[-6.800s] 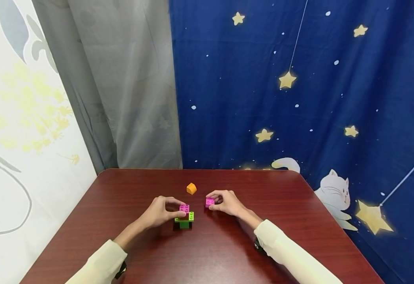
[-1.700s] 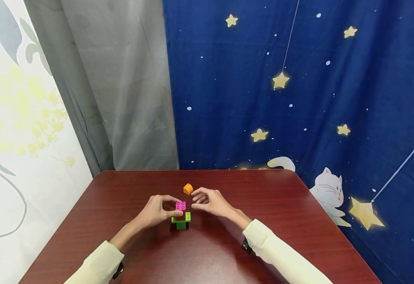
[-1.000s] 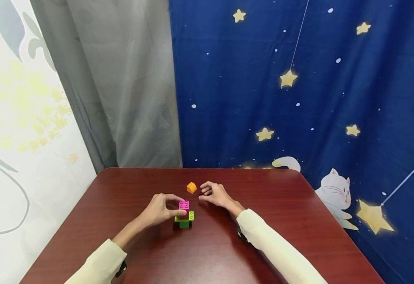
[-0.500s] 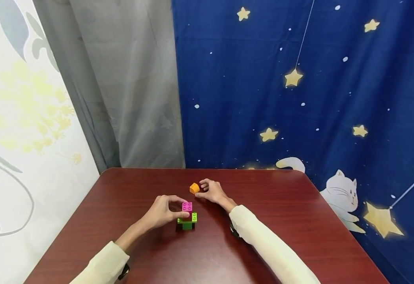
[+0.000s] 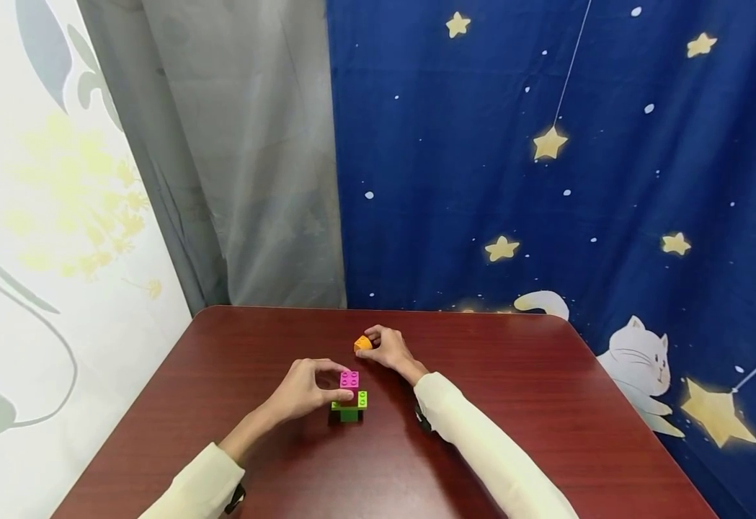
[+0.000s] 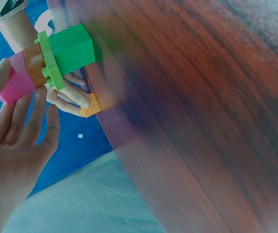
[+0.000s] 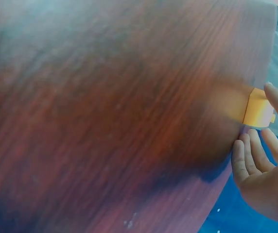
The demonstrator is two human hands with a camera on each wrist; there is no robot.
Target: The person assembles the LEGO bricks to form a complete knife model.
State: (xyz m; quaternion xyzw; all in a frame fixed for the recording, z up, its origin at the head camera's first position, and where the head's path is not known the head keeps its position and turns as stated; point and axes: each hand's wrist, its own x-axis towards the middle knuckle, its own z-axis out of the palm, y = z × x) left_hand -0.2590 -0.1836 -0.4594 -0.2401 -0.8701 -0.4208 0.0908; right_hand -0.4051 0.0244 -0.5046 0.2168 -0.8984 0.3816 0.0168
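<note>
A small brick tower stands on the table. Its top is magenta (image 5: 349,378), with a brownish brick (image 6: 34,63) beneath, then a flat lime-green plate (image 5: 362,401) and a green brick (image 6: 73,48) as the foot. My left hand (image 5: 303,389) pinches the magenta part from the left, thumb at the front and fingers behind. Farther back, my right hand (image 5: 390,348) holds an orange brick with a curved side (image 5: 361,344) between thumb and fingers. In the right wrist view the thumb lies against one side of the orange brick (image 7: 258,110), with fingertips at the opposite side.
The dark red wooden table (image 5: 274,461) has rounded far corners. Behind it hang a grey curtain (image 5: 267,158) and a blue star-printed curtain (image 5: 429,173). A pale patterned cloth (image 5: 79,238) hangs at the left.
The second magenta brick, earlier in the right hand, is no longer apart, and the tower's magenta part is taller. The right hand has moved back to the orange brick. The left hand stays put.
</note>
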